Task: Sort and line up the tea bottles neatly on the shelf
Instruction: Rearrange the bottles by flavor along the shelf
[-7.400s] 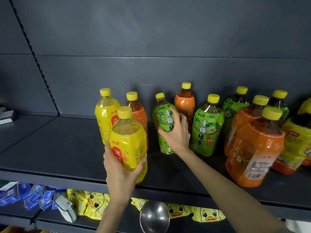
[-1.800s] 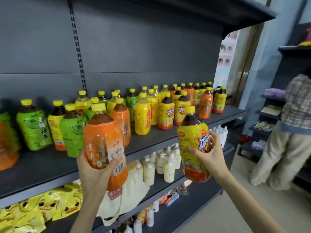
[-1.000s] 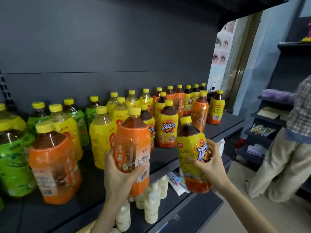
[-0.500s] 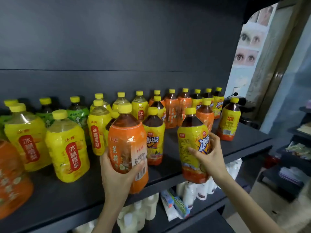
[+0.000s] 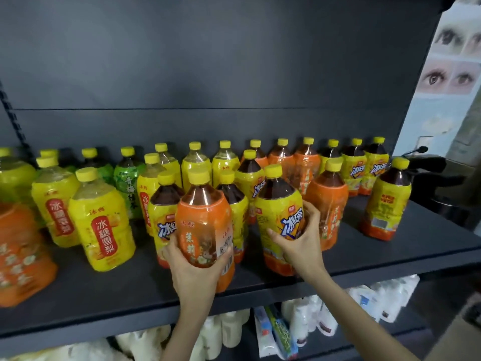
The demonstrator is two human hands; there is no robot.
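At the near edge of the shelf, two full tea bottles are held, one per hand. An orange-label bottle is gripped low on its body by the left hand, fingers and thumb curled round opposite sides of the label. Its base hangs at the shelf lip, and whether it rests on the board cannot be told. A yellow-label bottle of dark tea is gripped at mid-label by the right hand, fingers wrapped round its right side and thumb laid across the front. It sits in the near row, just left of an orange bottle. Both are filled to the shoulder, so a fair weight is judged. The walls are thin plastic under glossy shrink film: some give under squeeze and a slippery surface are expected, breakage is not. A hold is best taken round the widest part of the body, below the shoulder; the cap is judged too narrow for carrying. To the left, pale yellow bottles and a green bottle stand mixed; to the right, a lone yellow-label one stands apart. Neighbours are close, so toppling on set-down is a risk.
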